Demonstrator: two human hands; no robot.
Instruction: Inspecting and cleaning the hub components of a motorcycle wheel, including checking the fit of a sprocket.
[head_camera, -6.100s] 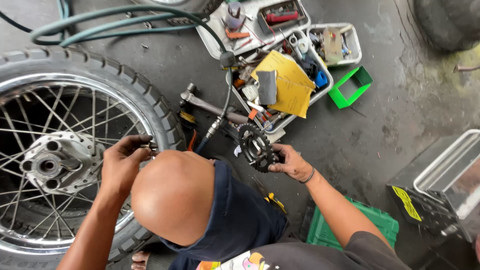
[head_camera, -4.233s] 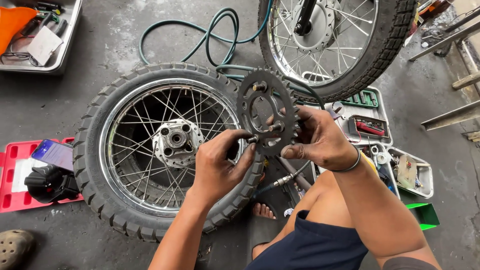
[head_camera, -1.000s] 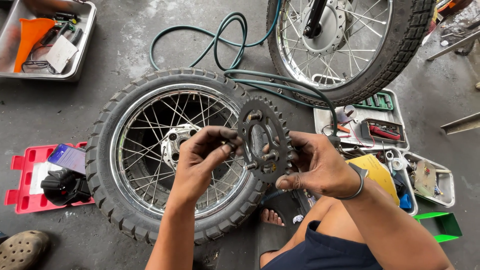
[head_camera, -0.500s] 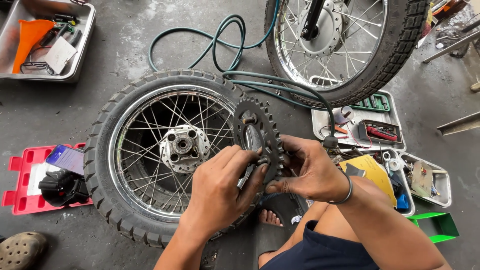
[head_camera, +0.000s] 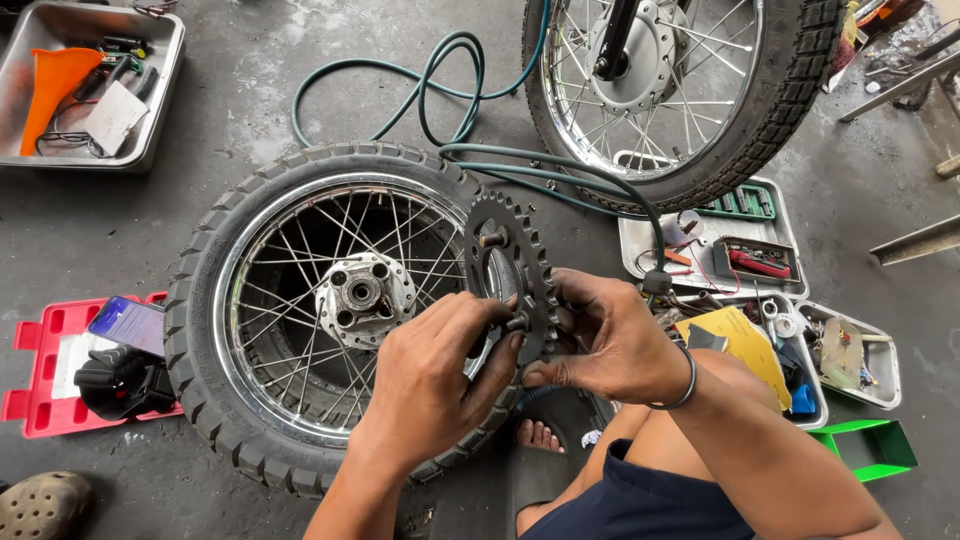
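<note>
Black sprocket (head_camera: 510, 275) now gripped edge-on by both hands, left hand (head_camera: 435, 375) newly pinching its bolt (head_camera: 516, 323), right hand (head_camera: 610, 340) clamping rim, above wheel (head_camera: 330, 310).

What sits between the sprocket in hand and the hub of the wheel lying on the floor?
Nothing visible. Both hands, left hand and right hand, hold the sprocket on edge just right of the hub. Only open spokes lie between; the hub face is bare.

Upper left: metal tray (head_camera: 160, 90) with orange funnel (head_camera: 55, 85). Top centre: green hose (head_camera: 440, 90). Left edge: red tray (head_camera: 40, 350). Lower right: green bin (head_camera: 870, 450).
</note>
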